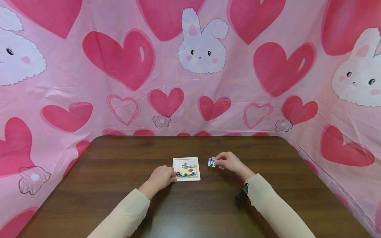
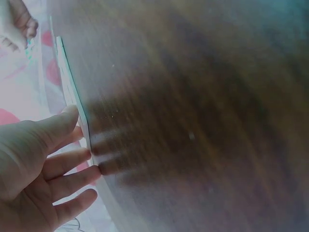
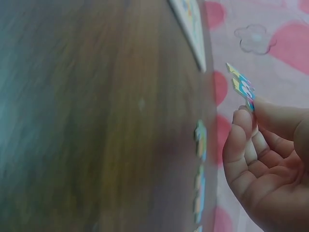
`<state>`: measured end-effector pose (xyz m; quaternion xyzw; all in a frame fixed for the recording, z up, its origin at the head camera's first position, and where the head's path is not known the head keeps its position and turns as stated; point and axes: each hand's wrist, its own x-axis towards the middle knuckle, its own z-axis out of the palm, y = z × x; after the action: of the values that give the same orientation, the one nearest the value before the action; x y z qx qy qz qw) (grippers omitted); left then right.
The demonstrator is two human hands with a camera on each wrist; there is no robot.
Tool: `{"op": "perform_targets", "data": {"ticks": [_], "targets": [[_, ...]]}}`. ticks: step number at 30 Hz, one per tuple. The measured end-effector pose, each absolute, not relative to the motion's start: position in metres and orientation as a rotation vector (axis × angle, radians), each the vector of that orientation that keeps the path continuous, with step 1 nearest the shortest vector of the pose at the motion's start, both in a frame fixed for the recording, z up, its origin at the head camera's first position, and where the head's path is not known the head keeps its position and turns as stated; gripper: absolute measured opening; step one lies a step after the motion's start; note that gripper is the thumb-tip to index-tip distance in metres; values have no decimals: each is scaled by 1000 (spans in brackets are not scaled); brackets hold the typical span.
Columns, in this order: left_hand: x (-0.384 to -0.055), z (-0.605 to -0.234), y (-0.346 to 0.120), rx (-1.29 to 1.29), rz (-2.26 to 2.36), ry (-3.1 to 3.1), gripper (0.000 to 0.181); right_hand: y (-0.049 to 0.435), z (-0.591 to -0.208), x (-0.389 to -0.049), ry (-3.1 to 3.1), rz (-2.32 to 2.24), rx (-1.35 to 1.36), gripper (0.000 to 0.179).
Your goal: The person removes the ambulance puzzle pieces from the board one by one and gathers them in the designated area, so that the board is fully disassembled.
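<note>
A square jigsaw puzzle board (image 1: 199, 175) with a white frame lies on the table. Its lower part shows a yellow ambulance with a red cross; the upper part is pale. My left hand (image 1: 162, 177) holds the board's left edge near the lower corner. In the left wrist view, the thumb and index finger (image 2: 70, 137) meet at that edge. To the right of the board, my right hand (image 1: 229, 162) pinches a colourful puzzle piece (image 1: 210, 162) between thumb and fingertips. The right wrist view shows this piece (image 3: 241, 84) raised, with yellow, blue and white on it.
Several more puzzle pieces (image 3: 201, 140) lie on the brown wooden table (image 1: 125, 195), mostly hidden behind the right hand in the head view. A pink cloth (image 1: 202, 82) with hearts and rabbits hangs round the table's far edge and sides.
</note>
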<state>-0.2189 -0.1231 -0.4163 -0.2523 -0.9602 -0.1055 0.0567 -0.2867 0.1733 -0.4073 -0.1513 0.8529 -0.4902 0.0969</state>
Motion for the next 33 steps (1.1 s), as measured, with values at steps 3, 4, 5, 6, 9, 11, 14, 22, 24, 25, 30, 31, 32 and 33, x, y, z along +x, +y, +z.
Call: {"op": "perform_targets", "data": {"ticks": [3,4,5,6,9,11,14,22,24,25,30,31,32,33], "targets": [[-219,-417,-123,-775,-300,-2899,15,180,-412,-287,2521,-1423,-437,10],[-219,-417,-124,-780,-298,-2894,14,182,-413,-287,2522,-1410,-436,10],[-219,-417,-124,-785,-293,-2889,13,184,-414,-287,2526,-1397,-431,10],[-219,-417,-124,-791,-291,-2884,12,185,-414,-286,2529,-1384,-421,9],[-220,-417,-124,-802,-286,-2878,11,189,-416,-287,2534,-1346,-385,8],[-220,-417,-124,-807,-283,-2876,11,191,-418,-288,2539,-1323,-365,8],[-220,-416,-124,-812,-274,-2873,10,193,-419,-289,2553,-1283,-351,8],[-220,-416,-123,-780,-294,-2915,13,189,-419,-289,2677,-1088,-379,8],[-221,-417,-123,-770,-293,-2923,14,187,-418,-289,2700,-1052,-383,7],[-221,-417,-123,-770,-292,-2923,14,186,-417,-290,2709,-1040,-376,7],[-221,-418,-124,-781,-292,-2911,15,184,-416,-291,2758,-977,-377,6],[-221,-418,-124,-781,-290,-2911,16,184,-416,-291,2765,-971,-372,6],[-222,-418,-124,-783,-289,-2910,16,183,-416,-291,2776,-959,-377,6],[-222,-418,-124,-779,-290,-2916,17,183,-416,-291,2785,-949,-383,6]]}}
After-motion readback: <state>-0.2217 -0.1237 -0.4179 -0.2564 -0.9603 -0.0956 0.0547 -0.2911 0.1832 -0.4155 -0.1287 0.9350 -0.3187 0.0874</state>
